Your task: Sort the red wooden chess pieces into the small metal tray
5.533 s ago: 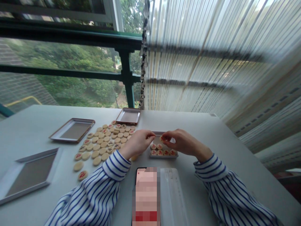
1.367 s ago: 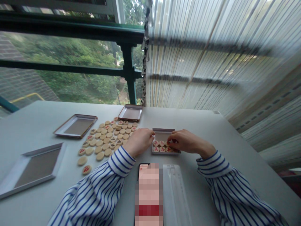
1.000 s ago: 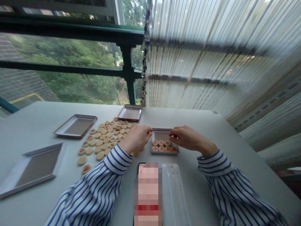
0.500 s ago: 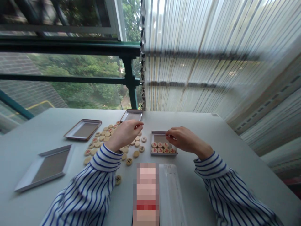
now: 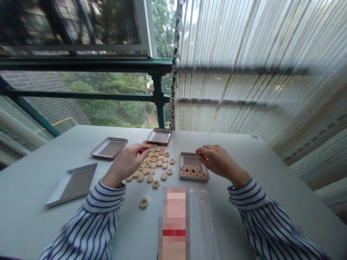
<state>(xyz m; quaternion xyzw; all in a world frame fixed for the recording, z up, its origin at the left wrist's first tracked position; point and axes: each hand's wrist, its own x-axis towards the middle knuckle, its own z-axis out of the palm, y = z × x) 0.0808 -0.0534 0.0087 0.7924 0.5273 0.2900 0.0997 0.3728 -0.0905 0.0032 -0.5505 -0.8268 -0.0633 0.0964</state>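
Many round wooden Chinese chess pieces (image 5: pixel 154 159) lie in a loose spread at mid-table, some showing red or black characters, others plain. Over the left part of this spread is my left hand (image 5: pixel 126 162), its thumb and fingers slightly apart with nothing visible between them. My right hand (image 5: pixel 222 162) hovers at the right side of a small shallow box (image 5: pixel 184 156), fingers curled together. Whether a piece is in them is hidden. Inside that box, two rows of pieces with red characters (image 5: pixel 190 171) line the near side. One black-marked piece (image 5: pixel 144 202) lies apart, nearer me.
A brown-rimmed tray (image 5: pixel 110 148) and a white open-sided box part (image 5: pixel 74 184) lie at the left. Another tray (image 5: pixel 159 136) sits at the back edge. A clear plastic case (image 5: pixel 203 224) stands near me, beside a pixelated patch. String curtains hang behind the table.
My left hand has drawn back left across the spread, and its fingers have parted a little. My right hand stays by the box, whose rows look the same. The view has shifted slightly left.
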